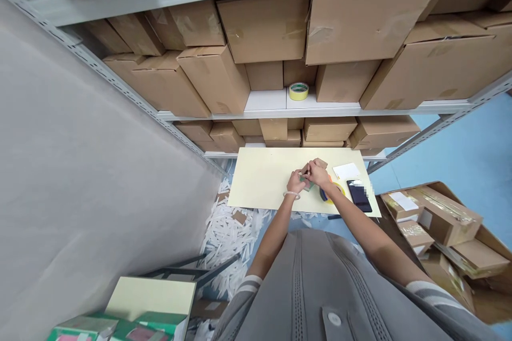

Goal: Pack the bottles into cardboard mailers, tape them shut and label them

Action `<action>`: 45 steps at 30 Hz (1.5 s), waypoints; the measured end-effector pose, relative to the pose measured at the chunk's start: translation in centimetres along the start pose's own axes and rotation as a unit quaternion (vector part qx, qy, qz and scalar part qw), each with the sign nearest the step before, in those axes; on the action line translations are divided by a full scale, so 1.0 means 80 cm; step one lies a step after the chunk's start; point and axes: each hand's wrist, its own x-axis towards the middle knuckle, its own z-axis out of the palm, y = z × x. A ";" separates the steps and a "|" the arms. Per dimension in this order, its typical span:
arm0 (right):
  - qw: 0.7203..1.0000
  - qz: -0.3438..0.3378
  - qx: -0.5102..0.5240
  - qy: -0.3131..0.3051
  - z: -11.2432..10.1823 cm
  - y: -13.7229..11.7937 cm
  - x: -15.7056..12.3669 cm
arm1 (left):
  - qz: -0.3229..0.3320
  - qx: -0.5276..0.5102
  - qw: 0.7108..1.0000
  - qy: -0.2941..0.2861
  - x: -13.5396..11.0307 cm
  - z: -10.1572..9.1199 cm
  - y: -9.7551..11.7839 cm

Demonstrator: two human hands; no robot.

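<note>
Both my hands meet over the pale yellow table (260, 178). My left hand (296, 182), with a bracelet on its wrist, is closed on a small green item that I cannot name. My right hand (319, 175) is closed on a small brown cardboard box (318, 163) just above it. The two hands touch. Under my right forearm lies a tape dispenser (330, 193) with yellow and orange parts. To the right of it lie a white paper (346, 171) and a dark phone (359, 195).
Metal shelves full of brown cartons (264, 26) rise behind the table, with a yellow tape roll (298, 91) on one shelf. White paper strips (228, 234) litter the floor at left. An open carton of boxes (440, 224) stands at right. Green packs (120, 327) sit at bottom left.
</note>
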 end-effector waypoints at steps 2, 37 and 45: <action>0.999 -0.013 0.052 0.004 -0.002 0.002 -0.003 | 0.005 0.001 1.000 0.001 -0.003 -0.002 0.000; 0.989 -0.038 0.137 0.045 0.029 0.042 -0.061 | 0.086 0.034 0.996 0.017 -0.031 0.008 -0.014; 0.997 -0.044 0.001 0.058 0.035 0.039 -0.061 | 0.071 0.013 0.997 0.025 -0.030 0.012 -0.016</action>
